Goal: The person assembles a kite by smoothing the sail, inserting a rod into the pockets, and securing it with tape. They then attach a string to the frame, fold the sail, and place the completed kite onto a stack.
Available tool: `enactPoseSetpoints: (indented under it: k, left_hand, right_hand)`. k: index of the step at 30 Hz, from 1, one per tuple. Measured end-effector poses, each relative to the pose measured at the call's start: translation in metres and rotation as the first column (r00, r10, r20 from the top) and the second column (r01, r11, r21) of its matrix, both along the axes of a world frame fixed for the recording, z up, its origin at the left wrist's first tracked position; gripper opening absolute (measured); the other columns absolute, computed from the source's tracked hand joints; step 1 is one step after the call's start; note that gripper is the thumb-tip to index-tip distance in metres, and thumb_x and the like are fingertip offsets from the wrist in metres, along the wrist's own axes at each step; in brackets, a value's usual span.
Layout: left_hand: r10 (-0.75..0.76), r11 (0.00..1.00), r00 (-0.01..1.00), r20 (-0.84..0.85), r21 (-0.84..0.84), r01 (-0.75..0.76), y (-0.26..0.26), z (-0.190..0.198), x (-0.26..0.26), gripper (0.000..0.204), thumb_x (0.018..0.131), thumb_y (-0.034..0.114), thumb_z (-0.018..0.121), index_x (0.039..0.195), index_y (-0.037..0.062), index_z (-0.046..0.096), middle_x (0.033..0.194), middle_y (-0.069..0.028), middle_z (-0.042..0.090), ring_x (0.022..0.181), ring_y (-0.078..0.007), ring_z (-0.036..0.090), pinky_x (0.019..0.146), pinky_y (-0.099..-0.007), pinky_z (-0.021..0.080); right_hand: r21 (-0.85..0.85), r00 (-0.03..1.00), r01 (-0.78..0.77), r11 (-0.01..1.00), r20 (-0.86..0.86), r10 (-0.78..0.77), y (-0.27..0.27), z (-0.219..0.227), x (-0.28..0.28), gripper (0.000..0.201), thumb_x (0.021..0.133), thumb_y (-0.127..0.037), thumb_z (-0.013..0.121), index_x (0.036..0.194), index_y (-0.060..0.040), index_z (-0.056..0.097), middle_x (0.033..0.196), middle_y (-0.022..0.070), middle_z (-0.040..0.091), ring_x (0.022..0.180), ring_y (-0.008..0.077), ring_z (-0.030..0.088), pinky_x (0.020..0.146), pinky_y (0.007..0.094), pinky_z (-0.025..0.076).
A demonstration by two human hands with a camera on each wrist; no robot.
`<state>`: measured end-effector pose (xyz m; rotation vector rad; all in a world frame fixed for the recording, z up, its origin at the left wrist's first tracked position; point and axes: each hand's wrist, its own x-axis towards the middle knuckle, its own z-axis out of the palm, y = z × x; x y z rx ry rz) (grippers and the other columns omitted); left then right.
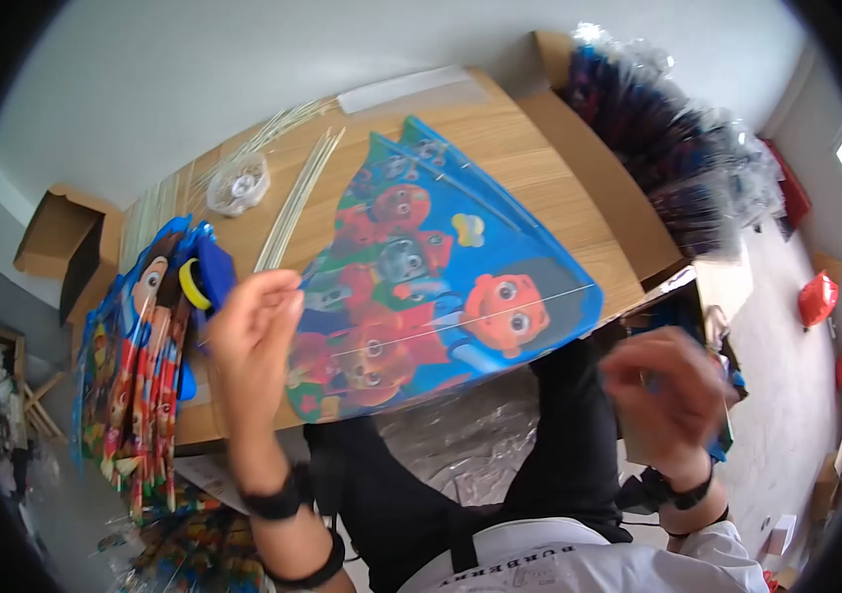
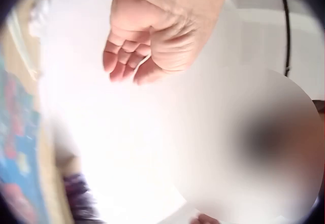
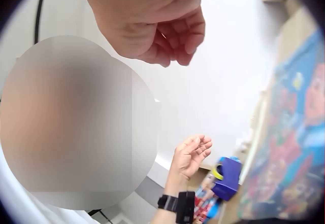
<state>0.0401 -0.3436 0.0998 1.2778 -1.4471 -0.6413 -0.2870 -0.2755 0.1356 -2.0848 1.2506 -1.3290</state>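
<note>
A kite-like printed sheet (image 1: 411, 287), blue with cartoon faces, lies on the wooden table in front of the person. Across its lower part runs a thin pale line (image 1: 396, 339). My left hand (image 1: 255, 321) is raised by the sheet's left edge, its fingers loosely bent; the left wrist view shows the same hand (image 2: 147, 41) with nothing in it. Off the sheet's right corner, my right hand (image 1: 668, 390) is blurred. Its fingers curl loosely in the right wrist view, and nothing shows in that hand (image 3: 157, 26).
Thin pale rods (image 1: 300, 203) lie behind the sheet, beside a clear round container (image 1: 239, 186). Folded printed pieces (image 1: 139, 366) and a blue box with a yellow ring (image 1: 205, 277) are at left. At right, a cardboard box (image 1: 594, 163) stands beside plastic-wrapped bundles (image 1: 653, 148).
</note>
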Motion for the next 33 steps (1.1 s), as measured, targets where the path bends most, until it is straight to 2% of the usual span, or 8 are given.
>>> enactPoseSetpoints:
  k: [4, 5, 7, 11, 17, 25, 28, 33]
  left_hand:
    - [0.198, 0.949, 0.925, 0.324, 0.173, -0.264, -0.079, -0.138, 0.065, 0.033, 0.079, 0.015, 0.068, 0.105, -0.0036, 0.059, 0.094, -0.0189, 0.063, 0.086, -0.0295, 0.062, 0.076, -0.0373, 0.049]
    - [0.196, 0.947, 0.920, 0.338, 0.179, -0.267, -0.088, -0.144, 0.070, 0.033, 0.079, 0.015, 0.068, 0.105, -0.0036, 0.059, 0.094, -0.0189, 0.063, 0.086, -0.0295, 0.062, 0.076, -0.0373, 0.049]
    - [0.336, 0.891, 0.617, 0.711, -0.028, -0.453, -0.106, -0.149, 0.073, 0.030, 0.079, 0.017, 0.068, 0.099, -0.0035, 0.061, 0.091, -0.0202, 0.062, 0.087, -0.0364, 0.061, 0.077, -0.0417, 0.049]
    - [0.267, 0.819, 0.628, 0.731, 0.171, -0.548, -0.126, -0.131, 0.074, 0.027, 0.078, 0.016, 0.069, 0.094, -0.0039, 0.061, 0.089, -0.0226, 0.062, 0.085, -0.0401, 0.060, 0.075, -0.0454, 0.048]
    - [0.302, 0.893, 0.796, 0.524, 0.137, -0.429, -0.065, -0.093, 0.054, 0.015, 0.079, 0.011, 0.064, 0.081, -0.0024, 0.059, 0.071, -0.0185, 0.061, 0.067, -0.0357, 0.059, 0.060, -0.0396, 0.044]
    - [0.509, 0.625, 0.353, 0.785, -0.055, -0.779, 0.111, -0.148, 0.113, 0.018, 0.077, 0.011, 0.067, 0.082, -0.0027, 0.057, 0.076, -0.0195, 0.058, 0.071, -0.0376, 0.056, 0.067, -0.0417, 0.045]
    - [0.563, 0.602, 0.558, 0.610, 0.160, -0.782, 0.132, -0.149, 0.128, 0.025, 0.076, 0.017, 0.070, 0.081, -0.0038, 0.057, 0.076, -0.0199, 0.059, 0.073, -0.0364, 0.059, 0.068, -0.0429, 0.046]
    - [0.308, 0.531, 0.542, 0.782, 0.332, -0.780, 0.129, -0.131, 0.126, 0.033, 0.073, 0.027, 0.071, 0.082, -0.0038, 0.061, 0.075, -0.0214, 0.063, 0.074, -0.0368, 0.062, 0.067, -0.0416, 0.048]
  right_hand:
    - [0.471, 0.989, -0.123, 0.873, 0.132, 0.068, -0.027, -0.108, 0.016, 0.013, 0.076, 0.002, 0.064, 0.088, 0.0017, 0.062, 0.077, 0.0085, 0.061, 0.066, 0.0144, 0.057, 0.061, 0.0261, 0.046]
    - [0.469, 0.986, -0.136, 0.873, 0.145, 0.076, -0.032, -0.127, 0.023, 0.012, 0.076, 0.002, 0.064, 0.089, 0.0017, 0.063, 0.076, 0.0094, 0.061, 0.065, 0.0142, 0.057, 0.061, 0.0264, 0.046]
    - [0.513, 0.980, -0.173, 0.840, 0.171, 0.098, -0.034, -0.149, 0.035, 0.013, 0.076, 0.002, 0.063, 0.089, 0.0020, 0.063, 0.075, 0.0099, 0.061, 0.066, 0.0148, 0.058, 0.061, 0.0269, 0.047]
    - [0.563, 0.948, -0.318, 0.763, 0.189, 0.255, -0.034, -0.160, 0.052, 0.010, 0.077, 0.001, 0.062, 0.086, 0.0008, 0.061, 0.075, 0.0142, 0.060, 0.065, 0.0257, 0.060, 0.059, 0.0322, 0.047]
    - [0.626, 0.936, -0.342, 0.701, 0.161, 0.313, -0.035, -0.178, 0.056, 0.011, 0.076, -0.001, 0.064, 0.087, -0.0002, 0.062, 0.076, 0.0138, 0.061, 0.065, 0.0272, 0.060, 0.059, 0.0330, 0.047]
    - [0.708, 0.937, -0.345, 0.617, 0.295, 0.186, -0.029, -0.179, 0.056, 0.011, 0.078, -0.001, 0.065, 0.089, 0.0014, 0.065, 0.076, 0.0085, 0.065, 0.065, 0.0125, 0.057, 0.060, 0.0255, 0.045]
    - [0.729, 0.930, -0.368, 0.577, 0.302, 0.212, -0.018, -0.180, 0.064, 0.012, 0.079, -0.002, 0.065, 0.090, 0.0021, 0.065, 0.075, 0.0079, 0.065, 0.066, 0.0114, 0.058, 0.060, 0.0249, 0.045]
    - [0.743, 0.884, -0.467, 0.480, 0.382, 0.269, 0.003, -0.187, 0.083, 0.012, 0.079, -0.003, 0.065, 0.090, 0.0027, 0.065, 0.072, 0.0074, 0.065, 0.063, 0.0109, 0.058, 0.058, 0.0253, 0.046]
